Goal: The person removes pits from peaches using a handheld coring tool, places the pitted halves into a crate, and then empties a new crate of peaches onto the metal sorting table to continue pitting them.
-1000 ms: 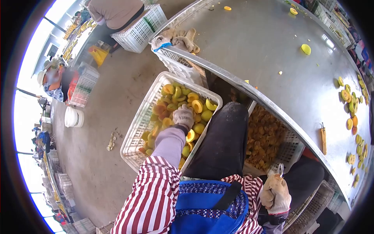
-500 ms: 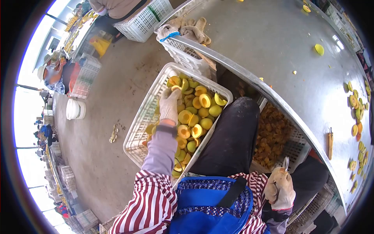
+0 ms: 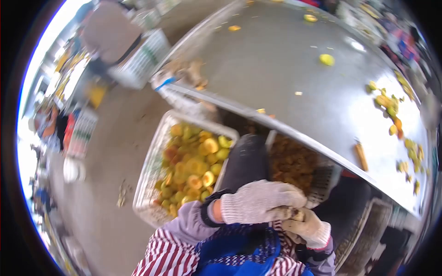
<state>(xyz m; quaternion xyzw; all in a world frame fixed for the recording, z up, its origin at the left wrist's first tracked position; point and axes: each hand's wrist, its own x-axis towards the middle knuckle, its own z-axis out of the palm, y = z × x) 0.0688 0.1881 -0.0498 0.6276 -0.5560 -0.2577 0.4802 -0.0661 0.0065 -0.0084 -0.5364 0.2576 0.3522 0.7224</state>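
Observation:
My left hand [image 3: 262,201], in a pale knitted glove, is curled closed over my lap. Its fingertips meet my right hand [image 3: 309,229], also gloved and closed in a fist. Between them shows a small, blurred brownish piece [image 3: 297,214], mostly covered by the fingers; it appears to be the fruit half picked up earlier. The small tool with a metal loop, seen in my right fist earlier, is hidden now. To the left of my knee stands a white plastic crate [image 3: 150,166] full of halved yellow-green fruit [image 3: 195,182].
A metal-topped table [image 3: 271,60] holds fruit pieces [image 3: 386,102], a wooden-handled tool [image 3: 360,155] and gloves [image 3: 182,73] at its corner. Below its edge sits a crate of brown scraps [image 3: 292,163]. A white bucket [image 3: 74,170] stands on the floor; a person [image 3: 110,32] sits at upper left.
My left hand has left the fruit crate and come across to my right hand over my lap. The view has turned, and the crate now appears lower and further left.

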